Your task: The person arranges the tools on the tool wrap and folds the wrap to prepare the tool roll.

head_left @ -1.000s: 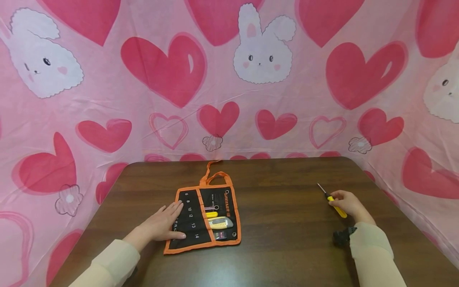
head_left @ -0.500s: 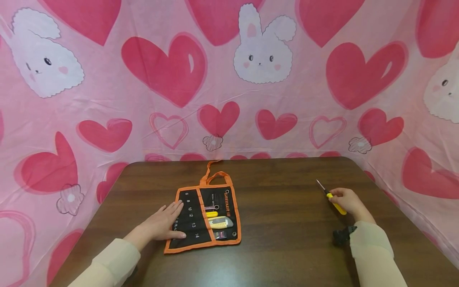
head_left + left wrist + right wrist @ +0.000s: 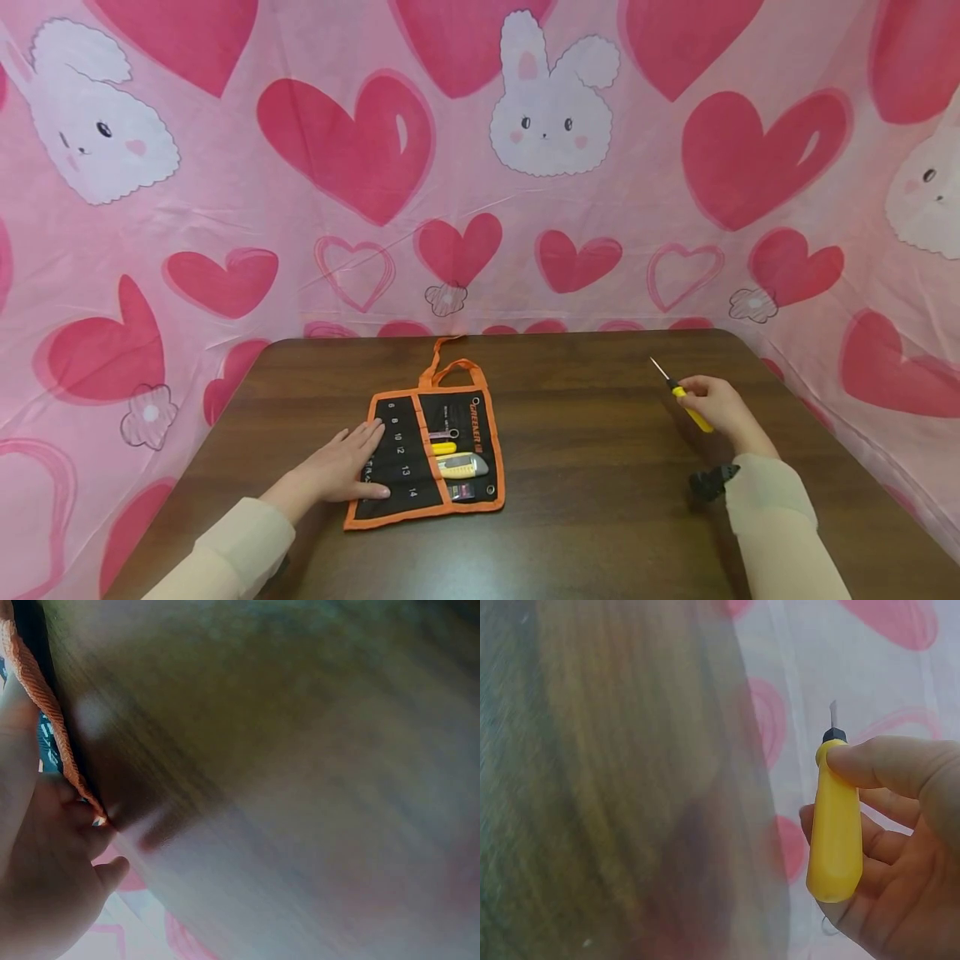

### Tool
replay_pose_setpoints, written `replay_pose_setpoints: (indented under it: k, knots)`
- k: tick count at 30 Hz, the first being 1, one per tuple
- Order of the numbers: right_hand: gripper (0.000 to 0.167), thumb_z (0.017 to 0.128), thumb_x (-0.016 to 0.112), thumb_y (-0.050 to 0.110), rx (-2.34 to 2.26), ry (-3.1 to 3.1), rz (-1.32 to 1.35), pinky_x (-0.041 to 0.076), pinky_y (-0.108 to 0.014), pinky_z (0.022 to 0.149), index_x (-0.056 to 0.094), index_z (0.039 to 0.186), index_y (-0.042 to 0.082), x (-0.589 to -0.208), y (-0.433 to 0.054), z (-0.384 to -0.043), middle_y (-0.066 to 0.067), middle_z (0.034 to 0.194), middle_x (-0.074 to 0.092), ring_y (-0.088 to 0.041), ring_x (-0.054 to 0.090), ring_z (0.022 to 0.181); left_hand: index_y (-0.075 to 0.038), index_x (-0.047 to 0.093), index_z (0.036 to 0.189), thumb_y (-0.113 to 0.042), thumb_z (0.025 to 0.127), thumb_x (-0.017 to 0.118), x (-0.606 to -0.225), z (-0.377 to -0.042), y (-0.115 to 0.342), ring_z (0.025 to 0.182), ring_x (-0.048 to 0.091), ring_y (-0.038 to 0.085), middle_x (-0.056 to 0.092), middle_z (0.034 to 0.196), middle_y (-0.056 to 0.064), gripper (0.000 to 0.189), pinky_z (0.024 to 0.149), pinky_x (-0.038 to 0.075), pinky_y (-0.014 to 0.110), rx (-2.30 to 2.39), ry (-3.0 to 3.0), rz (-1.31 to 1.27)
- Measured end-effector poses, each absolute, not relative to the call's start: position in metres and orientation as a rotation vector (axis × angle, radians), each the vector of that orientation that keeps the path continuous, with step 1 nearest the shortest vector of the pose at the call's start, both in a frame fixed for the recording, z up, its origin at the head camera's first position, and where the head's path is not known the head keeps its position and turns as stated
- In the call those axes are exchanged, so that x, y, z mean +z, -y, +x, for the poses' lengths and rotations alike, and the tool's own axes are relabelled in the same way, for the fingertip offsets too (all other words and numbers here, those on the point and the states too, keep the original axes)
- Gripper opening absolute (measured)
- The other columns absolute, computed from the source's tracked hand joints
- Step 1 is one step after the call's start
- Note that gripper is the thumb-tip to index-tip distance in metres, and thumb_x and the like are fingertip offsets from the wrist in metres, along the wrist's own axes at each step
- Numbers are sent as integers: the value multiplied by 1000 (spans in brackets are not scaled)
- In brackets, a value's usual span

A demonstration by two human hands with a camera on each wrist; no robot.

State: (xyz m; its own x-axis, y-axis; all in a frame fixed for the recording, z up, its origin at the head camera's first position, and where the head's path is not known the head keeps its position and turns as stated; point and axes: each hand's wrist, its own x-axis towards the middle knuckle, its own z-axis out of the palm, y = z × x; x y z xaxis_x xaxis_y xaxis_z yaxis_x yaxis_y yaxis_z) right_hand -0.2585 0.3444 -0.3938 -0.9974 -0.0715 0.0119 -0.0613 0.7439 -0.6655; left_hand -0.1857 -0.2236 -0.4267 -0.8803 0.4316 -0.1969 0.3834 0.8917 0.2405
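Observation:
A black tool pouch point(image 3: 397, 467) with orange edging lies flat on the table, its numbered slots facing up. My left hand point(image 3: 337, 467) rests on its left side with the fingers straight. A yellow-and-grey utility knife point(image 3: 461, 465) and a yellow handle point(image 3: 443, 448) show in its pockets. Over the right side of the table, my right hand point(image 3: 716, 406) pinches a screwdriver point(image 3: 696, 417) by its yellow handle, the metal shaft slanting up and left. In the right wrist view the thumb lies along the screwdriver's handle point(image 3: 835, 832), with the fingers behind it.
The brown wooden table point(image 3: 577, 517) reaches back to a pink cloth point(image 3: 630, 192) printed with hearts and rabbits. Orange straps point(image 3: 459, 367) trail from the pouch toward the table's far edge. A black device point(image 3: 712, 482) sits at the right wrist.
My right hand has moved slightly left and away from me, carrying the screwdriver. The left hand and the pouch have stayed in place.

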Motion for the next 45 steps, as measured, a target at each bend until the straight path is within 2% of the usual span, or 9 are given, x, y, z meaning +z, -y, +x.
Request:
replay_pose_setpoints:
  k: [8,15,22,30,45]
  knots:
    - [34,92,54,12,-1201,-2881,-161,47,-44,79,50,117,-11,-380,-330,-260,-24,105,55,-32,52,89,5,27,141,-62,73,63,-426,-185,224,134,20,37,24,146,22,103,105,16,56,303,-2808,625]
    - [30,88,60,9,-1106,-3009,-278,46,-43,74,55,112,-9,-368,-316,-268,-18,93,57,-32,52,86,4,27,142,-64,72,62,-428,-186,224,134,20,35,24,147,20,103,105,16,54,281,-2814,611]
    - [29,88,62,11,-1085,-3037,-364,47,-36,69,56,111,-5,-357,-305,-272,-15,91,58,-29,52,83,6,27,141,-62,73,64,-426,-185,223,134,20,37,24,146,22,103,105,16,56,308,-2805,618]
    - [29,89,60,10,-1128,-2988,-442,49,-50,78,55,114,-4,-345,-287,-274,-23,105,60,-39,57,96,4,27,141,-63,72,63,-426,-185,223,134,20,36,24,146,21,103,105,16,55,288,-2814,604]
    - [32,88,62,9,-1118,-3006,-541,49,-48,79,56,116,-7,-328,-258,-283,-24,105,61,-38,57,96,5,26,142,-63,73,62,-426,-185,223,134,20,36,24,147,21,103,105,16,55,291,-2813,616]
